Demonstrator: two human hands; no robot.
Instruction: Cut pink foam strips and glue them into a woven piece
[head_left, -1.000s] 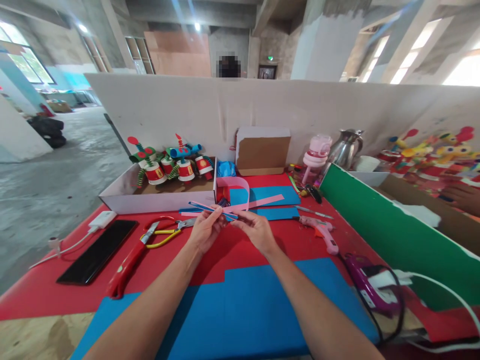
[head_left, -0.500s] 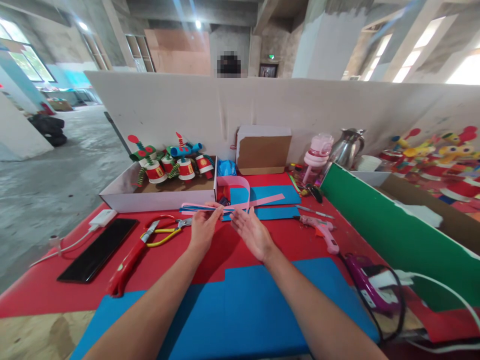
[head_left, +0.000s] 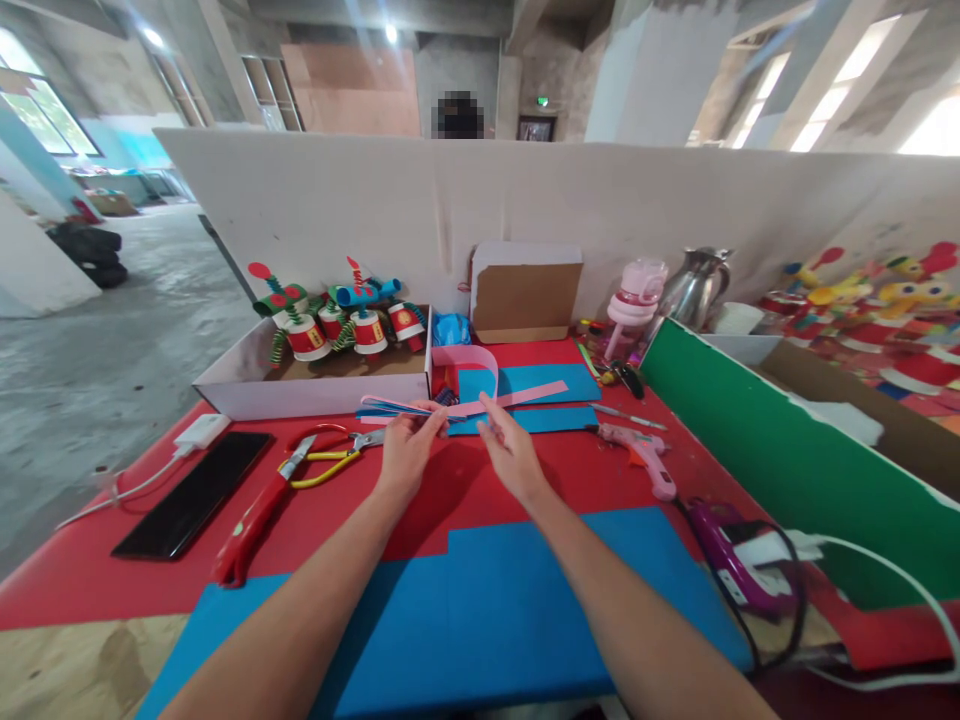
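My left hand [head_left: 411, 450] pinches a bundle of thin pink and blue paper strips [head_left: 386, 407] over the middle of the table. One pink strip [head_left: 534, 393] stretches to the right, and another pink strip [head_left: 491, 365] bends up in a loop behind my hands. Beside it, my right hand [head_left: 512, 455] has its thumb and fingers apart, the tips at the pink strip; whether they press on it is hard to see. Blue paper sheets [head_left: 555, 420] lie just behind the hands. A large blue sheet [head_left: 555, 600] spreads beneath my forearms.
Long-nosed pliers [head_left: 330, 465], a red-handled cutter [head_left: 255, 520] and a black phone [head_left: 193, 495] lie left. At right are a pink glue gun [head_left: 637, 455], a purple device [head_left: 739, 560] with cables and a green-sided box [head_left: 795, 470]. A white box [head_left: 315, 395] holds paper-cup figures.
My right hand has turned from a flat, stretched palm to curled fingers, its tips moving slightly right along the pink strip. My left hand keeps its hold on the strips.
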